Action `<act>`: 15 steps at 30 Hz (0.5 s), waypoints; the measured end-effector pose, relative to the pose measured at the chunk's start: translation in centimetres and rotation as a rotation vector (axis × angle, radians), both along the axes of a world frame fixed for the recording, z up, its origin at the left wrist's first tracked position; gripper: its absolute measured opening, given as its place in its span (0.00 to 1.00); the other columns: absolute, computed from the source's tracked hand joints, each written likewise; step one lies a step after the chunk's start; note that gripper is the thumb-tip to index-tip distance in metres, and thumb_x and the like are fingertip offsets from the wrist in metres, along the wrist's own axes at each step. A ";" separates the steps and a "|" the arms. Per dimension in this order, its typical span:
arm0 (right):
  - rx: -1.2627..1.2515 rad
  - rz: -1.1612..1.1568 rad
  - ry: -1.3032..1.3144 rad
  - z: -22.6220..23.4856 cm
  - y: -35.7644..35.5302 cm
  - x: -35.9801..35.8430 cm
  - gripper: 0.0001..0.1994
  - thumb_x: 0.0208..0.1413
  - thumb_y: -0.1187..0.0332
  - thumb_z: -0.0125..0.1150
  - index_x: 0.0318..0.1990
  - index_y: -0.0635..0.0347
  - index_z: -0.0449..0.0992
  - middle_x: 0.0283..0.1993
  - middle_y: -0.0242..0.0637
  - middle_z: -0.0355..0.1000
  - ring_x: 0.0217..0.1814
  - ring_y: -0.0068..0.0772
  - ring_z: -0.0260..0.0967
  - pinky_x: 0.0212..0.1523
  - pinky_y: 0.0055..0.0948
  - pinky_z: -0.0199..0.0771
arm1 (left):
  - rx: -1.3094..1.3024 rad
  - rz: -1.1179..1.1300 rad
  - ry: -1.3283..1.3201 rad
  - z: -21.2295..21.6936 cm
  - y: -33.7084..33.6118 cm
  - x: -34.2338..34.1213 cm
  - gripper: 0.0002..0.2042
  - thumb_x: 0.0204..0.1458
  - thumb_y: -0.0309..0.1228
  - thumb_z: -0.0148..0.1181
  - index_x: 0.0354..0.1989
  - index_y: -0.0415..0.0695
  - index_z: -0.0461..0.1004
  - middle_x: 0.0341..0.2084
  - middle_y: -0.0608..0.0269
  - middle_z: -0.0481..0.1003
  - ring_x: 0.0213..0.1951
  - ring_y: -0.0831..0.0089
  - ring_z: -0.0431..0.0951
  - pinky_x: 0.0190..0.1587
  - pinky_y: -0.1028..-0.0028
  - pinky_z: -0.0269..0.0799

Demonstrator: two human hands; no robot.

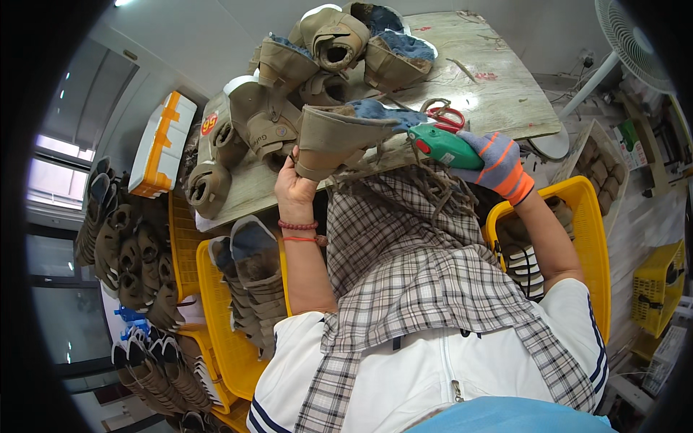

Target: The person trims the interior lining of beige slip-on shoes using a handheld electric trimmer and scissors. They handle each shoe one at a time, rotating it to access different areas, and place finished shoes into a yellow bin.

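Mid-frame, I see the left hand (294, 186) pinch a tan shoe top (336, 138), the right hand (498, 163) wrapped round a green tool (446, 146); if that slips, the shoe top might rip.

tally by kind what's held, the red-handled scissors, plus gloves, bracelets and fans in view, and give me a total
Held shoe upper: 1
Green tool: 1
Red-handled scissors: 1
Glove: 1
Bracelets: 2
Fan: 1
Total: 7
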State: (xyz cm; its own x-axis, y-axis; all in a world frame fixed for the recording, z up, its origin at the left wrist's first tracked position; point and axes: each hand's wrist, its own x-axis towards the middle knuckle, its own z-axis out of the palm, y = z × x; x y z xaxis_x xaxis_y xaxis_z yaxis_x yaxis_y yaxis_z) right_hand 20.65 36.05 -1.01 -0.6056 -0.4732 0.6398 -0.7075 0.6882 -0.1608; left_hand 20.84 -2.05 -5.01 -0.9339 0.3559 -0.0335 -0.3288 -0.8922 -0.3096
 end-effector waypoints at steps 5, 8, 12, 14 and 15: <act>-0.003 0.017 -0.009 0.9 -0.5 0.4 0.28 0.29 0.52 0.73 0.40 0.54 0.76 0.19 0.37 0.68 0.18 0.37 0.65 0.21 0.30 0.67 | -0.091 -0.008 -0.105 0.3 0.7 -0.1 0.15 0.58 0.27 0.39 0.49 0.31 0.64 0.52 0.43 0.66 0.55 0.51 0.64 0.61 0.50 0.54; -0.015 0.025 -0.033 1.4 -0.7 0.6 0.27 0.29 0.52 0.74 0.40 0.55 0.76 0.20 0.37 0.69 0.19 0.37 0.66 0.22 0.29 0.67 | -0.141 0.022 -0.207 0.3 0.7 -0.8 0.16 0.58 0.27 0.39 0.50 0.31 0.64 0.52 0.42 0.65 0.56 0.50 0.63 0.61 0.49 0.54; -0.046 0.062 -0.049 2.1 -1.2 0.7 0.27 0.29 0.53 0.74 0.40 0.55 0.76 0.24 0.39 0.72 0.22 0.39 0.69 0.25 0.29 0.70 | -0.240 0.119 -0.160 0.5 1.5 -0.7 0.16 0.59 0.28 0.38 0.50 0.32 0.64 0.52 0.43 0.66 0.55 0.53 0.65 0.60 0.50 0.56; -0.050 0.061 -0.058 2.6 -1.7 0.9 0.27 0.29 0.54 0.74 0.40 0.55 0.76 0.27 0.40 0.73 0.25 0.40 0.71 0.27 0.30 0.71 | -0.346 0.213 -0.174 0.1 1.6 -0.9 0.15 0.60 0.29 0.38 0.51 0.34 0.65 0.52 0.45 0.67 0.55 0.54 0.65 0.59 0.51 0.57; -0.069 0.074 -0.075 2.7 -1.8 0.8 0.27 0.29 0.54 0.74 0.40 0.55 0.75 0.27 0.40 0.73 0.26 0.40 0.71 0.28 0.30 0.72 | -0.349 0.226 -0.107 1.2 2.3 -0.6 0.15 0.60 0.30 0.38 0.50 0.35 0.65 0.51 0.47 0.67 0.54 0.55 0.66 0.59 0.52 0.58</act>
State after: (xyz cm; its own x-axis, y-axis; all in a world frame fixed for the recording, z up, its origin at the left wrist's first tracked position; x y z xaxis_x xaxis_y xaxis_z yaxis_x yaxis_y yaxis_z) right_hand 21.44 34.28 1.71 -0.6182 -0.4747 0.6265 -0.7402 0.6198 -0.2608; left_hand 20.25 0.28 -3.84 -0.9719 0.0928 -0.2165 -0.0954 -0.9954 0.0014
